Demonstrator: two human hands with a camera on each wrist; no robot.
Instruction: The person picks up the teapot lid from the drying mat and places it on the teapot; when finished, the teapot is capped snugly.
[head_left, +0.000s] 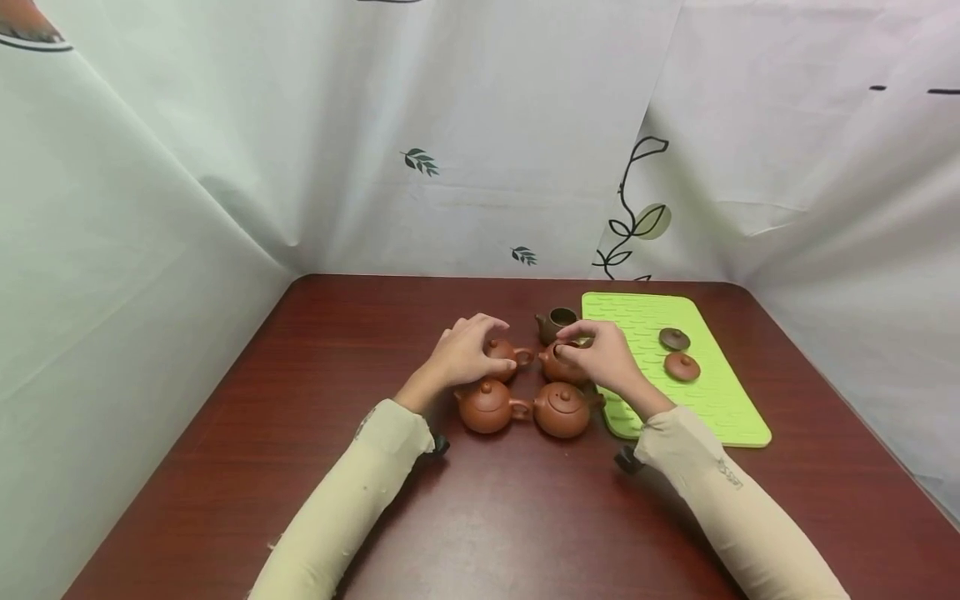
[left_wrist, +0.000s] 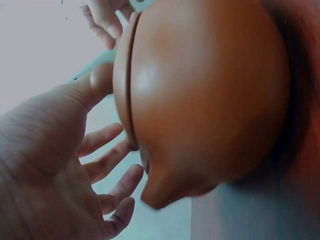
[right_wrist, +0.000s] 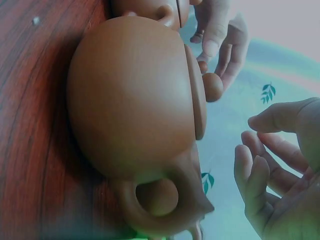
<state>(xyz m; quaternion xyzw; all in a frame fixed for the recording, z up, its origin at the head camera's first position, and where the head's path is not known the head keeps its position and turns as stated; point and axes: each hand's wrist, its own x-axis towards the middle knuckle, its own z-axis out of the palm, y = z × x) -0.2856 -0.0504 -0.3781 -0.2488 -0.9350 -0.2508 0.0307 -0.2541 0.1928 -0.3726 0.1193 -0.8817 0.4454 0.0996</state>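
Two reddish-brown clay teapots, a front left teapot (head_left: 483, 411) and a front right teapot (head_left: 562, 414), stand lidded in the near row. Behind them, my left hand (head_left: 465, 354) is over the back left teapot (head_left: 498, 348), thumb and fingers spread apart and partly hiding it. Whether it touches that pot is unclear. In the left wrist view, the lidded front left teapot (left_wrist: 205, 90) fills the foreground. My right hand (head_left: 606, 358) hovers by the back right teapot (head_left: 555, 367), which it partly covers. The right wrist view shows the right hand's bent fingers (right_wrist: 257, 175) holding nothing.
A dark brown lidless teapot (head_left: 551, 333) stands farther back. On the lime green mat (head_left: 720, 408) at right lie a dark lid (head_left: 674, 339) and a reddish-brown lid (head_left: 682, 367). White curtains (head_left: 480, 192) hang behind the dark red table (head_left: 480, 517).
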